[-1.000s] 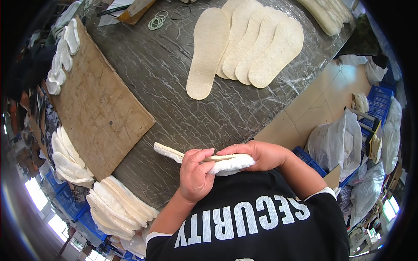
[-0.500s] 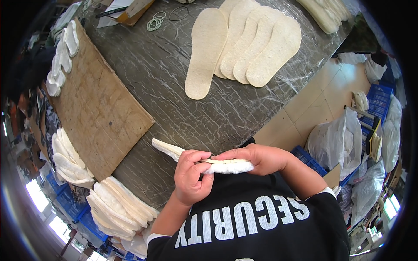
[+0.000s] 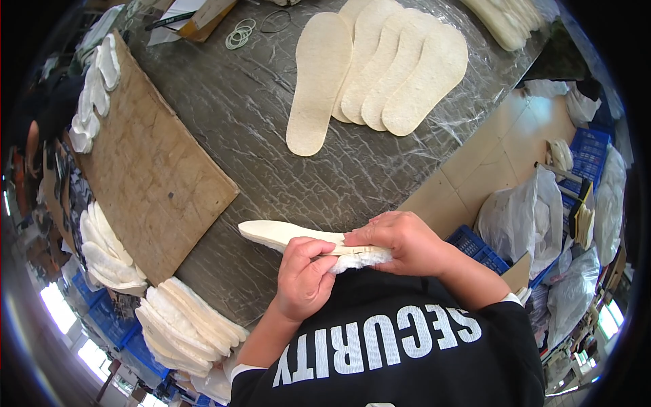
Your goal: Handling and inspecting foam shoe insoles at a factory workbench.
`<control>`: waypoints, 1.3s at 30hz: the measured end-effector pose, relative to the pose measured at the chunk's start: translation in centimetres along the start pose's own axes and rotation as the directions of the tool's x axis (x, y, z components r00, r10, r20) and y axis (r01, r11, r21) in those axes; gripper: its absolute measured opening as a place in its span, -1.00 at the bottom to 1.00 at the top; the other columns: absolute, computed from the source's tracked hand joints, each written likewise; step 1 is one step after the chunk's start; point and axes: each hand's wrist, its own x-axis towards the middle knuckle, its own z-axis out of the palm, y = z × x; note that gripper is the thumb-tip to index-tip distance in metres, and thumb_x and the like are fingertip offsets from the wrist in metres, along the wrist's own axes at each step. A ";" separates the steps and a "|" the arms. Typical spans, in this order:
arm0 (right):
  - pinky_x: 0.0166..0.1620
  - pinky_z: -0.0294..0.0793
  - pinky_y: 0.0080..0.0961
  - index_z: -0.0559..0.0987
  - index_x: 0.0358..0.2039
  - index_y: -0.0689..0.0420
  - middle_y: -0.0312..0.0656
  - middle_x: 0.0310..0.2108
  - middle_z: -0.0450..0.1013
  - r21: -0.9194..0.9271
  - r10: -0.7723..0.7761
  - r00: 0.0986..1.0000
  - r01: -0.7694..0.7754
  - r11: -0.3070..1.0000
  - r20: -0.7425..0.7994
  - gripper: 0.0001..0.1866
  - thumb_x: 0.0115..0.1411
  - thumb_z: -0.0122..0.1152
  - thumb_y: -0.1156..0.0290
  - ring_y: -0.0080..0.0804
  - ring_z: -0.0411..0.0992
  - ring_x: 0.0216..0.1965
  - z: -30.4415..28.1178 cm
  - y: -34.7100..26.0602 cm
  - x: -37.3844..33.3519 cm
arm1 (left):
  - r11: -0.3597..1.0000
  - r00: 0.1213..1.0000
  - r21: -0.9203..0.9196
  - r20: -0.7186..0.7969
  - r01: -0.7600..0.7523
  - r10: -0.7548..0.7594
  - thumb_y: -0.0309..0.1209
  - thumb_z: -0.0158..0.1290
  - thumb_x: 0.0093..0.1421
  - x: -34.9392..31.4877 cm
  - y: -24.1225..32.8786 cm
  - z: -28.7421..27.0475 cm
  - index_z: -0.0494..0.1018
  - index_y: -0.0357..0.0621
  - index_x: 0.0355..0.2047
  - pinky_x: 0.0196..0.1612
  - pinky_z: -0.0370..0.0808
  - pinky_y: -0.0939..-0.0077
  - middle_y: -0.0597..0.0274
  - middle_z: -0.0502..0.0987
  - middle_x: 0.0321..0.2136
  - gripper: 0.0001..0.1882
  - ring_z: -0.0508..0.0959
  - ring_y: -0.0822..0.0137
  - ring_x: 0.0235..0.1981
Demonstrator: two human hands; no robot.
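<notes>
In front of my chest, a small bundle of cream insoles (image 3: 274, 233) with fluffy white fleece along its lower side is held in both hands. My left hand (image 3: 303, 278) pinches its middle from below, fingers closed. My right hand (image 3: 403, 243) grips the right end, with the thumb side lying along the upper face. The bundle's left end sticks out free over the table edge, its smooth face turned partly up. Farther off on the table lie several fanned-out cream insoles (image 3: 424, 81), with one insole (image 3: 319, 85) overlapping them at the left.
A brown board (image 3: 156, 169) covers the table's left part, with white fleecy insoles (image 3: 95, 95) along its far-left edge. Stacked insoles (image 3: 186, 325) are at the near left. Rubber bands (image 3: 240, 34) lie at the back. Plastic bags (image 3: 522, 210) and blue crates (image 3: 590, 156) stand at right.
The bundle has rolled so that more of its smooth upper face shows, its left end lower and broader in view. My right hand has shifted slightly up and right, its fingers more over the top.
</notes>
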 end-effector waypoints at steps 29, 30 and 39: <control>-0.04 0.49 -0.36 0.58 -0.01 0.11 -0.08 -0.13 0.56 0.273 -0.028 1.000 0.029 0.962 -0.009 -0.39 -0.19 0.20 0.74 -0.13 0.54 -0.13 0.4 1.3 -1.2 | 0.997 1.000 -0.072 0.010 -0.018 0.019 -0.50 0.32 -0.10 0.6 0.3 -0.8 0.46 -0.05 -0.36 0.00 0.34 0.10 0.28 0.56 -0.28 -0.70 0.59 0.24 -0.22; -0.04 0.49 -0.36 0.58 -0.01 0.11 -0.08 -0.13 0.56 0.273 -0.039 0.999 0.035 0.961 0.006 -0.39 -0.19 0.20 0.74 -0.13 0.54 -0.13 0.5 1.3 -1.2 | 0.999 0.999 -0.040 0.035 0.000 0.002 -0.52 0.31 -0.08 0.6 0.4 -0.8 0.46 -0.06 -0.38 -0.01 0.35 0.11 0.27 0.56 -0.28 -0.73 0.59 0.25 -0.23; -0.05 0.51 -0.36 0.58 -0.02 0.12 -0.06 -0.14 0.56 0.234 -0.029 1.000 0.028 0.972 -0.001 -0.41 -0.17 0.20 0.73 -0.11 0.55 -0.13 0.8 0.7 -1.2 | 1.000 0.999 -0.005 0.031 0.028 -0.028 -0.54 0.21 0.03 0.5 0.7 -1.0 0.42 -0.16 -0.41 -0.04 0.40 0.13 0.15 0.57 -0.33 -0.83 0.55 0.17 -0.36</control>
